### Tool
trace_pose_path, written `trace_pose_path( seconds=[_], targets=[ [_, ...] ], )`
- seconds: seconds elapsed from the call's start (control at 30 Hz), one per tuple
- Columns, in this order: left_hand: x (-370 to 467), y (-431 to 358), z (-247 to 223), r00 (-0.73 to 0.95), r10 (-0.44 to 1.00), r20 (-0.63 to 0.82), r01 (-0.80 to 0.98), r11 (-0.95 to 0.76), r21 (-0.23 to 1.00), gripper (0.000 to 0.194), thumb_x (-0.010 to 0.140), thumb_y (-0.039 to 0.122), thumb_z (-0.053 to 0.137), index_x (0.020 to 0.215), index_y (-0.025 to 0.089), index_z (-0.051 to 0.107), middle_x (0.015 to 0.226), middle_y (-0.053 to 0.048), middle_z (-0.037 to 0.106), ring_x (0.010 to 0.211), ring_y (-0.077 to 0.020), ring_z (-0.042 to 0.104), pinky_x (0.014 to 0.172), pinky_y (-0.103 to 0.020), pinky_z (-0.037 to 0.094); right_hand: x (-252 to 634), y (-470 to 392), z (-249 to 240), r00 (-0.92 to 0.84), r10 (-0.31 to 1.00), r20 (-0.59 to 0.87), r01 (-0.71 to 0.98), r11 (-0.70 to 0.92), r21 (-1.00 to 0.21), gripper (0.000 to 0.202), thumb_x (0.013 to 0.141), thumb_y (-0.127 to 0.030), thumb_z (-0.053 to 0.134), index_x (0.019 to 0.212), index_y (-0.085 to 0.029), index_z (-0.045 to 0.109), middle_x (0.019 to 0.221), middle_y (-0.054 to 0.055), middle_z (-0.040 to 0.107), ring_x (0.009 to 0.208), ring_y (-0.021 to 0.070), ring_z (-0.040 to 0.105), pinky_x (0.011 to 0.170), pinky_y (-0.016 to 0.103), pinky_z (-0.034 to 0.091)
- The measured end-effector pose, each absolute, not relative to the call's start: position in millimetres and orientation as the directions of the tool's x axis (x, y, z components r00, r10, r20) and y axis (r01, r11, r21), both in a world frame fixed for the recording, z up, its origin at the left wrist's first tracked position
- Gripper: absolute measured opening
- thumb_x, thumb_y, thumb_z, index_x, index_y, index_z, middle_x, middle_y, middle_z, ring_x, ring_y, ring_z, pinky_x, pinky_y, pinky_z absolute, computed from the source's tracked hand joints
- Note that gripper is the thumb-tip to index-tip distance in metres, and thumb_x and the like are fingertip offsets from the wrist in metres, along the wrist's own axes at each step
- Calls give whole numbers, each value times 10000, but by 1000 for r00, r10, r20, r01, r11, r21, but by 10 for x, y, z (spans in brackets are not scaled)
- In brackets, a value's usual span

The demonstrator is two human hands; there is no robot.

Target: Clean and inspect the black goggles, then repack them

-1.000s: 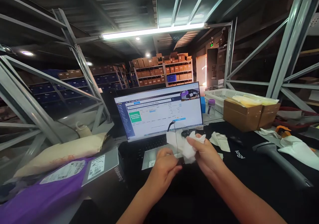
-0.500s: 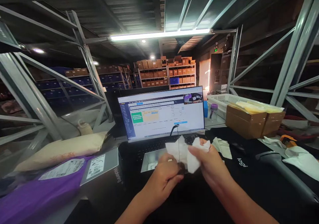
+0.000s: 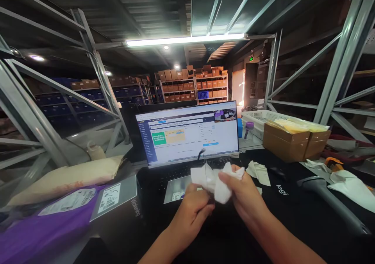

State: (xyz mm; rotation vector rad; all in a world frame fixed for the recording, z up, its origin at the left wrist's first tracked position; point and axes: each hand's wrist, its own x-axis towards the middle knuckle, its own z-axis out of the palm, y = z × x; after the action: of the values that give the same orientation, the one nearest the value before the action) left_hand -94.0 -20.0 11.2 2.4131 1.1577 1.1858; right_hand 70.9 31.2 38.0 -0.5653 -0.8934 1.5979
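Note:
My left hand [image 3: 195,207] is closed around what looks like a pair of glasses [image 3: 202,153]; a thin wire temple with a dark, curved tip sticks up above the fingers. The lenses are hidden between my hands. A crumpled white tissue [image 3: 223,187] is pinched in my right hand [image 3: 244,191], thumb on top. Part of the tissue spreads leftward behind the wire, against my left hand. Both hands are close together over the black desk mat, in front of a keyboard [image 3: 172,174] and a lit monitor [image 3: 187,139].
At left lie a grey box [image 3: 115,203], a purple parcel [image 3: 55,221] and a beige bag [image 3: 70,172]. To the right are a grey barcode scanner [image 3: 331,199], a mouse [image 3: 277,173], crumpled tissues [image 3: 354,187] and a cardboard box [image 3: 278,140]. A purple-capped bottle [image 3: 249,131] stands behind.
The view has shifted slightly. The tissue in my right hand has moved a little against the glasses; both hands keep their hold.

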Motion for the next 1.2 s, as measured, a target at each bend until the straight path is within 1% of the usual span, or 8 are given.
trace_pose_path(
  seconds=[0.13, 0.23, 0.43, 0.53, 0.63, 0.83, 1.07, 1.2],
  targets=[
    [-925, -186, 68, 245, 757, 606, 602, -608, 517, 438, 1011, 445, 363, 712, 202, 571, 720, -54, 577, 936, -259, 514, 869, -386, 369, 593, 262, 294, -109, 982, 156, -599, 61, -798, 476, 606, -402, 891, 730, -212, 472, 641, -48, 521, 571, 111, 440, 528, 233, 381],
    [-906, -195, 38, 132, 759, 638, 586, -578, 567, 429, 1012, 424, 347, 759, 207, 617, 765, -58, 615, 913, -252, 522, 891, -394, 379, 469, 97, 196, -71, 973, 222, -497, 159, -853, 540, 533, -343, 923, 614, -211, 405, 557, -66, 453, 532, 94, 374, 493, 219, 329],
    [-947, -208, 105, 386, 727, 568, 569, -672, 474, 448, 1021, 446, 335, 725, 199, 562, 691, -17, 581, 755, -193, 522, 915, -393, 356, 687, 205, 427, -200, 975, 99, -610, -44, -791, 603, 460, -334, 947, 663, -218, 391, 564, -73, 493, 519, 92, 426, 484, 205, 342],
    [-969, -180, 141, 432, 723, 539, 576, -681, 451, 428, 1021, 447, 350, 744, 196, 559, 740, -36, 598, 904, -228, 536, 935, -400, 351, 750, 331, 483, -186, 981, 54, -658, -84, -748, 576, 492, -360, 942, 711, -209, 432, 601, -72, 500, 542, 85, 438, 507, 204, 368],
    [-976, -153, 130, 370, 731, 574, 614, -656, 439, 397, 1016, 412, 386, 735, 196, 564, 744, -47, 590, 1038, -264, 500, 965, -419, 331, 668, 315, 398, -114, 989, 94, -655, -4, -756, 536, 566, -406, 909, 727, -211, 436, 628, -64, 506, 562, 90, 437, 523, 211, 374],
    [-982, -147, 71, 235, 752, 615, 598, -611, 518, 411, 1023, 376, 362, 699, 192, 536, 663, -17, 541, 821, -209, 499, 860, -384, 363, 494, 78, 220, -134, 960, 247, -406, 175, -897, 545, 538, -305, 911, 597, -213, 378, 524, -84, 403, 520, 77, 325, 471, 205, 271],
    [-1033, -158, 158, 412, 735, 538, 561, -670, 487, 420, 1021, 434, 375, 725, 192, 549, 699, -33, 563, 966, -239, 510, 926, -389, 369, 741, 348, 466, -214, 976, 45, -628, -103, -771, 582, 453, -292, 950, 708, -209, 434, 590, -75, 518, 542, 91, 463, 512, 209, 374],
    [-1056, -143, 175, 425, 731, 535, 575, -674, 464, 399, 1018, 430, 395, 750, 190, 569, 728, -40, 579, 1068, -260, 499, 978, -412, 345, 716, 398, 467, -161, 986, 34, -660, -82, -747, 561, 484, -328, 948, 769, -195, 483, 646, -56, 560, 587, 103, 507, 554, 222, 425]
  ],
)
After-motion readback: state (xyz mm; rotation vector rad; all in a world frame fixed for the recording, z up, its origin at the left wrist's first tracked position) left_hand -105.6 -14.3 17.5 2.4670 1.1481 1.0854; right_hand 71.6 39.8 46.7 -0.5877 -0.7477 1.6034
